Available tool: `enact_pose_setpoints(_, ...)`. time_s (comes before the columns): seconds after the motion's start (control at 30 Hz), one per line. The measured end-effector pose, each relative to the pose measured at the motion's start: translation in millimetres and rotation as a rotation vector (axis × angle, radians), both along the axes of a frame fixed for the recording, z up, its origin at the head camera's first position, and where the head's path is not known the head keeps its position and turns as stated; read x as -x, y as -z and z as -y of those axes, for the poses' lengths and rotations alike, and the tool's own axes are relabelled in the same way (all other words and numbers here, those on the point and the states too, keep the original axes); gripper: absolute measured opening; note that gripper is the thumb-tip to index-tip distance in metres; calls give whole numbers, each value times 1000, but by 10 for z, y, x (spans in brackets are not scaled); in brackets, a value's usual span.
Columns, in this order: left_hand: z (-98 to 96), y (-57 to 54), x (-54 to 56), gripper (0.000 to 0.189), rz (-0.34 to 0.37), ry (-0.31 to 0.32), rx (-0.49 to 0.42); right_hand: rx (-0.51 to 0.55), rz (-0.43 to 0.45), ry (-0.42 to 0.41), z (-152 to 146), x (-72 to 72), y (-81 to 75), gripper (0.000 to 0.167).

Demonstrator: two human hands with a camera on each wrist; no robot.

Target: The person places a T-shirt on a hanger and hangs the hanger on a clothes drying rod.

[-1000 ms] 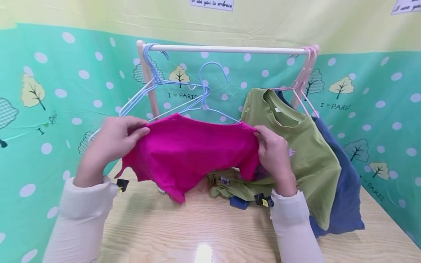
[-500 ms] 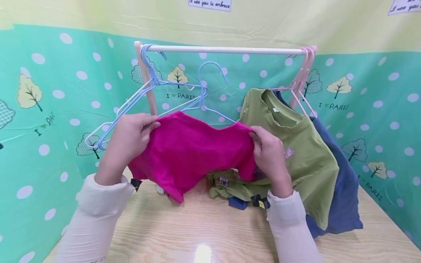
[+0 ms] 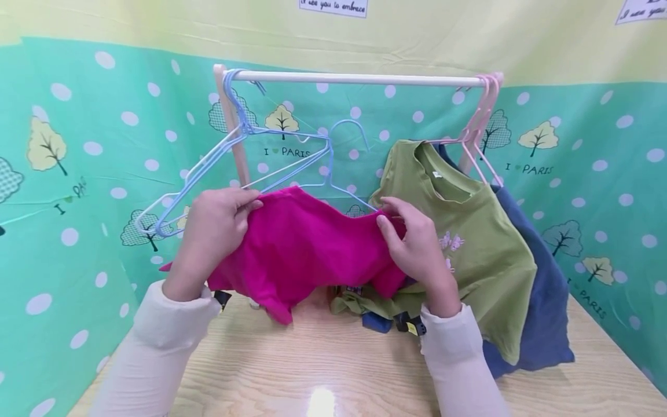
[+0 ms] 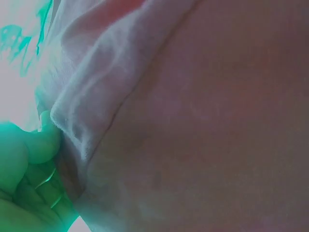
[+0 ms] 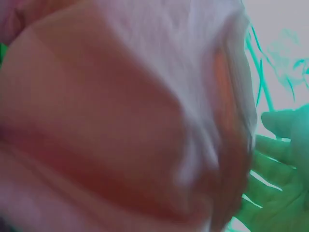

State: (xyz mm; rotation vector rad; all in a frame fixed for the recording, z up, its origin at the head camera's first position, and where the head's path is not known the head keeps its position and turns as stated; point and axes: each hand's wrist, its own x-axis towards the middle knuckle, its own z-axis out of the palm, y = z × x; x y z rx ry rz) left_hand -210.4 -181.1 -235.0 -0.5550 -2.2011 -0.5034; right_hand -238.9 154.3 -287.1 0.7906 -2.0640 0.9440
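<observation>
A magenta shirt (image 3: 307,243) hangs stretched between my two hands, its neckline on top. My left hand (image 3: 216,223) pinches its left shoulder; the left wrist view shows that hand (image 4: 36,169) at the cloth's edge, washed in green. At the right shoulder, my right hand (image 3: 414,240) touches the cloth with thumb and forefinger parted. In the right wrist view this hand (image 5: 280,169) has loosely extended fingers beside the shirt (image 5: 120,121). A blue hanger (image 3: 330,168) rises from the neckline, its hook free of the rail. Its arms are mostly hidden inside the shirt.
A clothes rack (image 3: 354,77) stands behind. Blue and white hangers (image 3: 208,153) hang at its left end. On pink hangers (image 3: 474,133) at the right hang a green shirt (image 3: 479,231) and a blue garment (image 3: 547,313). Crumpled clothes (image 3: 359,304) lie on the wooden table (image 3: 292,370).
The hanger and the shirt's neckline have dropped slightly, the hook shifting right. My left hand has moved inward. My right hand has slid left along the shoulder and its pinch has loosened.
</observation>
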Motion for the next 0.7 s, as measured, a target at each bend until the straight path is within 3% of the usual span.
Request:
enact_pose_setpoints(0.37,-215,68,-66,20,53,-38,93,-10,-223,83,277,-7,64,16)
enact_pose_setpoints(0.7,-118,39,-45,17,216,72,73,-55,-214,124,273,-31,49,9)
